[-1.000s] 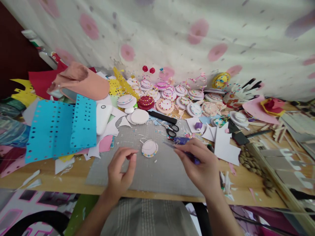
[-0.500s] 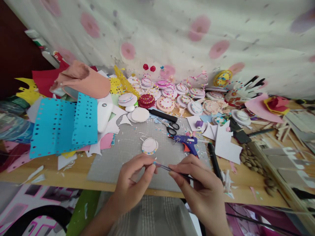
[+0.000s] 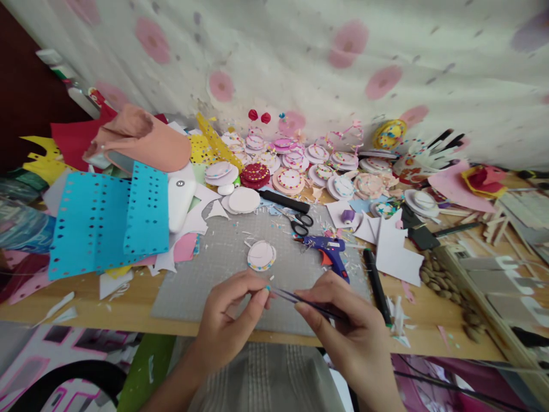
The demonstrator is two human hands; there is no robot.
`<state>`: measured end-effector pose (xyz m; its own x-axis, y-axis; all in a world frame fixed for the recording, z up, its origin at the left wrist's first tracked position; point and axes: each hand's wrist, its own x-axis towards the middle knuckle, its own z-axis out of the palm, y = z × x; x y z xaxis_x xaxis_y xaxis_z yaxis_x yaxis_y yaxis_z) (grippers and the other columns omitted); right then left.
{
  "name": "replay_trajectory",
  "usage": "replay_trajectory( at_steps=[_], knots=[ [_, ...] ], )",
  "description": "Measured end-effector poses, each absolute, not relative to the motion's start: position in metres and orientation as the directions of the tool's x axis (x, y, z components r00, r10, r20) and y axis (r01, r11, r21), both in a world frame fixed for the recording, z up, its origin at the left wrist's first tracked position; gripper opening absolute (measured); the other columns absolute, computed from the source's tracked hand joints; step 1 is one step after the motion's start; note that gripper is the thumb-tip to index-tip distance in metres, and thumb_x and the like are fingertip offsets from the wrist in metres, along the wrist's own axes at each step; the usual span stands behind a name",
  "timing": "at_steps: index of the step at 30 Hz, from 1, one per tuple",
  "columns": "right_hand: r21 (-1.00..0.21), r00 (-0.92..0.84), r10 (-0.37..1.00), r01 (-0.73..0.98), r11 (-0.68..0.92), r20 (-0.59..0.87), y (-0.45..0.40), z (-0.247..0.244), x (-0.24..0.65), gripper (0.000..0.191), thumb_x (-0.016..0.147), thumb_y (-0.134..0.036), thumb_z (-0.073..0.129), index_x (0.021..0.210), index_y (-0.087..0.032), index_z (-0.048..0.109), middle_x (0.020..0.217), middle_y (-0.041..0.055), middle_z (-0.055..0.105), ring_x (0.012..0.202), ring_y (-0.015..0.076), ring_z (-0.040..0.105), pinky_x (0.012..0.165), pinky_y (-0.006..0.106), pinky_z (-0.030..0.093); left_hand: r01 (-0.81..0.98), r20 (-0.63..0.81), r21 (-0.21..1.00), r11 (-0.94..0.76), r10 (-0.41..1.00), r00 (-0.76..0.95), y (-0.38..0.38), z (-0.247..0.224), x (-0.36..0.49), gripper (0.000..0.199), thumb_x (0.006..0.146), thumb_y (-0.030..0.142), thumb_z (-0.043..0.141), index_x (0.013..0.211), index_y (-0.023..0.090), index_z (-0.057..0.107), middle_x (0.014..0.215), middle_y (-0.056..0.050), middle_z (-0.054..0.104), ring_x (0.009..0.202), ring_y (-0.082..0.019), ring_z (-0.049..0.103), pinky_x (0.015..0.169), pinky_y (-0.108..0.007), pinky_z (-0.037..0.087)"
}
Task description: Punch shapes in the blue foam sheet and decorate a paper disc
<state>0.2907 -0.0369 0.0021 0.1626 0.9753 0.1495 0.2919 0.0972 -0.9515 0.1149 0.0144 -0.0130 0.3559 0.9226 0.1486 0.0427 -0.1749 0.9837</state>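
My left hand (image 3: 238, 315) pinches a tiny teal-blue piece (image 3: 267, 289) between thumb and forefinger. In my right hand (image 3: 343, 312) is a pair of dark tweezers (image 3: 295, 297), its prongs a little parted and pointing left, close to the teal piece. Whether the tips touch it, I cannot tell. Just beyond my fingers, a small white paper disc (image 3: 261, 253) edged with coloured dots lies on the grey cutting mat (image 3: 214, 269). Right of the disc, a blue glue gun (image 3: 328, 252) rests on its side, with black-handled scissors (image 3: 300, 223) behind it.
Decorated miniature paper hats (image 3: 289, 178) crowd the back of the table. Blue dotted sheets (image 3: 100, 220) and a peach cap (image 3: 148, 143) are piled at left. A black pen (image 3: 376, 286), paper scraps (image 3: 397, 252) and a wooden-edged tray (image 3: 476, 303) lie at right.
The tweezers' tips have drawn slightly right, away from the left fingertips, and their prongs look wider apart. The teal piece stays in my left fingers. The view has shifted slightly.
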Motion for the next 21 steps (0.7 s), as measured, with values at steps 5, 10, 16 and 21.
replay_trajectory(
  at_steps=[5, 10, 16, 21],
  knots=[
    [-0.952, 0.157, 0.977, 0.292, 0.093, 0.144, -0.0363, 0.0017, 0.2903, 0.006, 0.083, -0.02, 0.066, 0.084, -0.02, 0.072, 0.068, 0.0012, 0.054, 0.061, 0.0137, 0.05, 0.049, 0.024, 0.038, 0.056, 0.16, 0.979, -0.194, 0.915, 0.37, 0.0152, -0.0137, 0.1135, 0.018, 0.091, 0.016, 0.053, 0.076, 0.019, 0.063, 0.069, 0.0, 0.06, 0.065, -0.012, 0.058, 0.065, -0.024, 0.046],
    [-0.95, 0.161, 0.976, 0.297, 0.093, 0.145, -0.0373, 0.0025, 0.2904, 0.005, 0.083, -0.02, 0.067, 0.082, -0.021, 0.071, 0.067, 0.0004, 0.053, 0.06, 0.0129, 0.049, 0.049, 0.023, 0.038, 0.055, 0.162, 0.979, -0.197, 0.912, 0.378, 0.0141, -0.0148, 0.1138, 0.018, 0.091, 0.016, 0.054, 0.077, 0.02, 0.064, 0.068, 0.0, 0.059, 0.064, -0.012, 0.056, 0.064, -0.023, 0.045],
    [-0.928, 0.162, 0.964, 0.342, 0.146, 0.211, -0.0367, 0.0035, 0.2907, 0.006, 0.082, -0.017, 0.067, 0.081, -0.021, 0.071, 0.065, 0.0003, 0.054, 0.058, 0.0132, 0.05, 0.046, 0.023, 0.038, 0.061, 0.138, 0.983, -0.174, 0.914, 0.382, 0.0152, -0.0148, 0.1147, 0.02, 0.091, 0.018, 0.053, 0.076, 0.019, 0.065, 0.067, 0.0, 0.059, 0.064, -0.012, 0.057, 0.063, -0.023, 0.045],
    [-0.86, 0.204, 0.898, 0.43, 0.275, 0.389, -0.0398, -0.0025, 0.2841, 0.018, 0.08, -0.007, 0.064, 0.089, -0.022, 0.071, 0.067, 0.0011, 0.057, 0.056, 0.0135, 0.054, 0.044, 0.024, 0.043, 0.054, 0.111, 0.988, -0.146, 0.902, 0.418, 0.0119, -0.016, 0.1201, 0.02, 0.093, 0.022, 0.051, 0.086, 0.02, 0.07, 0.071, -0.002, 0.063, 0.067, -0.014, 0.058, 0.065, -0.025, 0.047]
  ],
)
